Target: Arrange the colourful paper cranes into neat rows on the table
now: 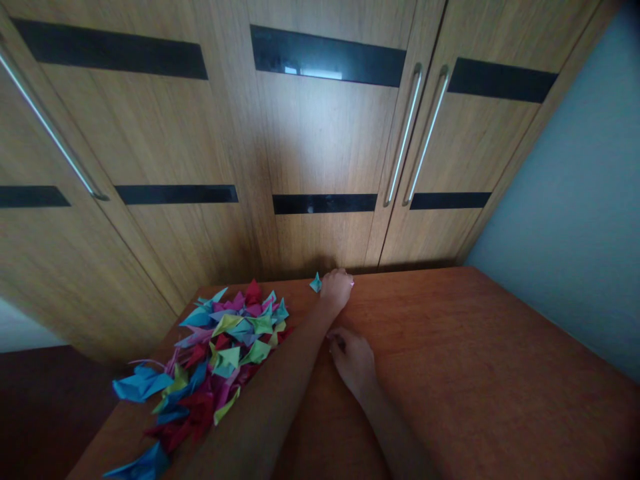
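My left hand (337, 288) reaches to the far edge of the wooden table, its fingers curled. A tiny pink bit shows at the hand's right side; the hand hides whatever else is there. Just left of these fingers stands a small teal origami crane (316, 283). My right hand (354, 360) is nearer to me, with thumb and fingertips drawn together in a pinch. What it pinches, if anything, is too small to make out. Left of my left forearm lies a heap of folded paper cranes (227, 360) in blue, teal, red, pink and yellow-green.
The reddish-brown table (475, 360) runs up to a wooden wardrobe (325, 140) with metal handles and dark strips. A pale blue wall (575, 213) borders the right side. One blue crane (143, 463) lies near the table's left edge.
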Available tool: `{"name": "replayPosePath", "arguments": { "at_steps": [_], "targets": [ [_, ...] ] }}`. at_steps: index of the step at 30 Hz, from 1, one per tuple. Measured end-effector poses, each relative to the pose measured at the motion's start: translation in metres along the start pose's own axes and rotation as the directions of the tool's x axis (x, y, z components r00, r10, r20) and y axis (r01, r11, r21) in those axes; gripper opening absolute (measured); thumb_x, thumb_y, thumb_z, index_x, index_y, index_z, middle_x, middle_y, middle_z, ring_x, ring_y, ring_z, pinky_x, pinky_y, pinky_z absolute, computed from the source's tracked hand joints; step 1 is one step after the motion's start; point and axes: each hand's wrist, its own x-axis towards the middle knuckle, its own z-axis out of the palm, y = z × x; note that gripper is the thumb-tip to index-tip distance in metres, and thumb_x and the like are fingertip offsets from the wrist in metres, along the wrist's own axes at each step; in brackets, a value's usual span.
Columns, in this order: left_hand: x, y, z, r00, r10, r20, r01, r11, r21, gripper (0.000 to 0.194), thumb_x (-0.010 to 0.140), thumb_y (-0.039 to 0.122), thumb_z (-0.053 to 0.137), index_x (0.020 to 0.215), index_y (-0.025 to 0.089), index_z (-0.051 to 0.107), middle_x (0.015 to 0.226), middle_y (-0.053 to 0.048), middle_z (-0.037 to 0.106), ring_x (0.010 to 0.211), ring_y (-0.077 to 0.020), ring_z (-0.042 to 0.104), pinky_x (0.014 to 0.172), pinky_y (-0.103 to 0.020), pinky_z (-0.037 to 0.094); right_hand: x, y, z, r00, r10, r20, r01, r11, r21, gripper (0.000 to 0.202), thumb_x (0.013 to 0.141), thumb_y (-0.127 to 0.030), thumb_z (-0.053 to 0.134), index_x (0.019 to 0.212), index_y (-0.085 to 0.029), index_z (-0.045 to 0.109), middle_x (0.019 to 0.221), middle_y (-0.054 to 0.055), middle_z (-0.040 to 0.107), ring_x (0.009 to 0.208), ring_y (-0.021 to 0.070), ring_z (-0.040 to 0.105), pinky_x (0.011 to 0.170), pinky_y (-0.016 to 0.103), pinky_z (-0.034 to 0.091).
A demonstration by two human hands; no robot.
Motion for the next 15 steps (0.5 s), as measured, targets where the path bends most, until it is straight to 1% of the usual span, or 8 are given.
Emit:
{"name": "replayPosePath", "arguments": {
  "at_steps": [6, 12, 15],
  "targets": [
    [-0.0006, 0.0018, -0.0018, 1.000, -0.023, 0.015, 0.024, 1.000, -0.016, 0.024, 0.089, 0.026, 0.048, 0.098, 0.020, 0.070, 0.101, -0.012, 0.062, 0.099, -0.0238, 0.057, 0.086, -0.037, 0.044, 0.0002, -0.0007, 0.0005, 1.000, -0.002, -0.002, 0.002, 1.000, -0.005, 0.026, 0.080, -0.016, 0.046, 0.090, -0.027, 0.067, 0.088, -0.002, 0.071, 0.080, 0.0147, 0.063, 0.068, 0.023, 0.041],
    [-0.0003, 0.0027, 0.0013, 1.000, -0.013, -0.007, 0.013, 1.000, -0.010, 0.027, 0.091, 0.025, 0.043, 0.094, 0.018, 0.069, 0.097, -0.011, 0.063, 0.095, -0.0220, 0.058, 0.082, -0.035, 0.045, 0.0007, -0.0002, 0.0014, 1.000, 0.002, -0.008, -0.002, 0.999, -0.035, 0.025, 0.079, -0.016, 0.047, 0.088, -0.027, 0.067, 0.088, -0.002, 0.071, 0.081, 0.0157, 0.063, 0.066, 0.023, 0.040],
    [-0.0017, 0.0036, -0.0018, 1.000, -0.016, -0.023, 0.016, 1.000, -0.011, 0.025, 0.090, 0.025, 0.045, 0.093, 0.018, 0.069, 0.096, -0.011, 0.062, 0.094, -0.0221, 0.058, 0.081, -0.035, 0.045, 0.0006, 0.0002, 0.0017, 1.000, -0.007, -0.007, 0.007, 1.000, -0.025, 0.026, 0.080, -0.016, 0.046, 0.090, -0.028, 0.067, 0.088, -0.002, 0.071, 0.081, 0.0154, 0.063, 0.067, 0.023, 0.041]
  ]
}}
